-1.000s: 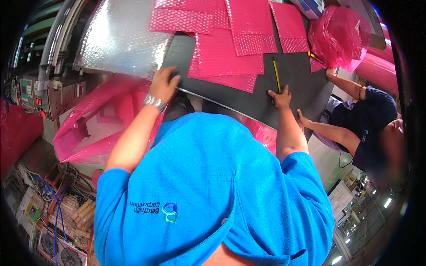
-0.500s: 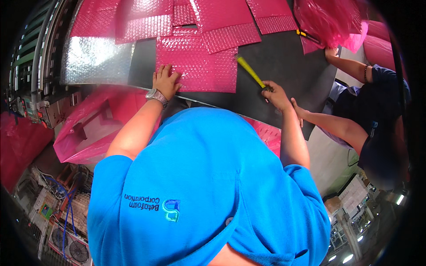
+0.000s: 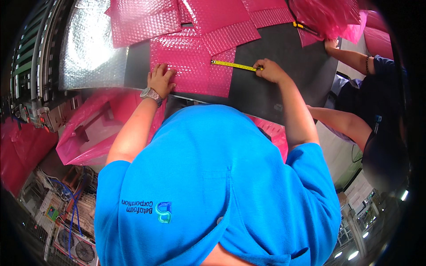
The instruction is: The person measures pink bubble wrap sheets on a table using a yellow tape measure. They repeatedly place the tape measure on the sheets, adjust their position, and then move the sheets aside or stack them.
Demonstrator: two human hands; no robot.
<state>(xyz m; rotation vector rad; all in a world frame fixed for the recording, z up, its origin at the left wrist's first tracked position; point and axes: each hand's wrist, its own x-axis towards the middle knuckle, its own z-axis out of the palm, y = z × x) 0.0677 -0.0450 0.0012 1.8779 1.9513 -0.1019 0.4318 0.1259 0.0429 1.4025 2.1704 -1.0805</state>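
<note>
My left hand (image 3: 161, 80) lies with fingers spread on the near left corner of a pink bubble-wrap bag (image 3: 191, 73), which rests flat on the dark table. In my right hand (image 3: 271, 71) is a tape measure, gripped at its case, which my fingers mostly hide. Its yellow blade (image 3: 234, 65) is drawn out to the left, and the blade's end is over the right part of the bag. A wristwatch (image 3: 151, 95) is on my left wrist.
More pink bubble-wrap bags (image 3: 222, 22) overlap at the far side. Clear bubble wrap (image 3: 95, 57) covers the table's left end. A yellow-and-black cutter (image 3: 306, 29) lies far right, near a co-worker's hand (image 3: 331, 45) at pink film (image 3: 326, 17). An open pink-lined box (image 3: 95, 128) stands left below.
My right hand has moved away from me and slightly left. The tape blade has swung from slanting to nearly crosswise, its end now over the bag. My left hand stays on the bag.
</note>
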